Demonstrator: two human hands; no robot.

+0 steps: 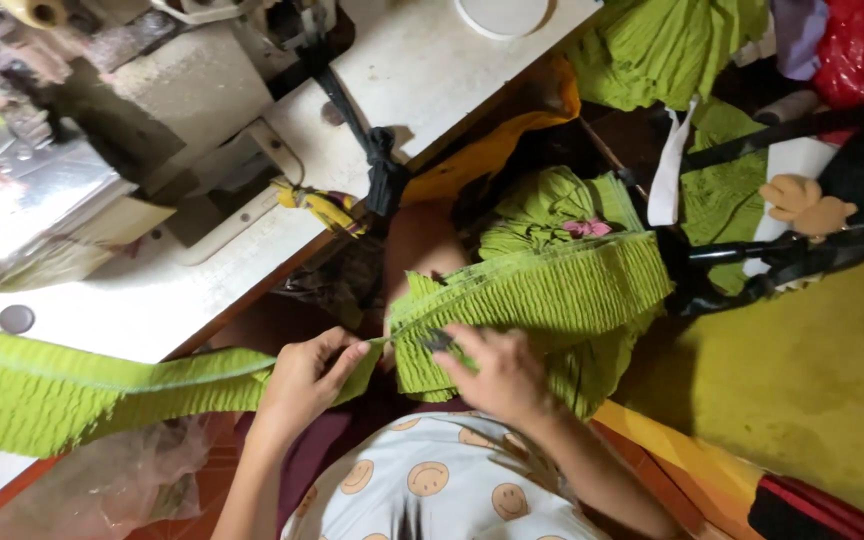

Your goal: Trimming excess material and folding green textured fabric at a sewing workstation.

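Both hands work a pleated green fabric strip (42, 385) running off the white table's (102, 320) front edge onto the lap. The left hand (304, 380) pinches it; the right hand (497, 372) grips a small dark tool (439, 341) at the seam, seemingly snipping. Heaped green fabric (552, 215) crowds the right.

A sewing workshop: sewing machine (167, 95) on white table (422, 70), green fabric heaps (652, 45).

The pleated fabric strip (102, 385) is running left of the left hand's fingers (337, 355) onto the table (132, 300); the fabric pile (552, 290) is lying beyond the right hand's fingers (467, 350).
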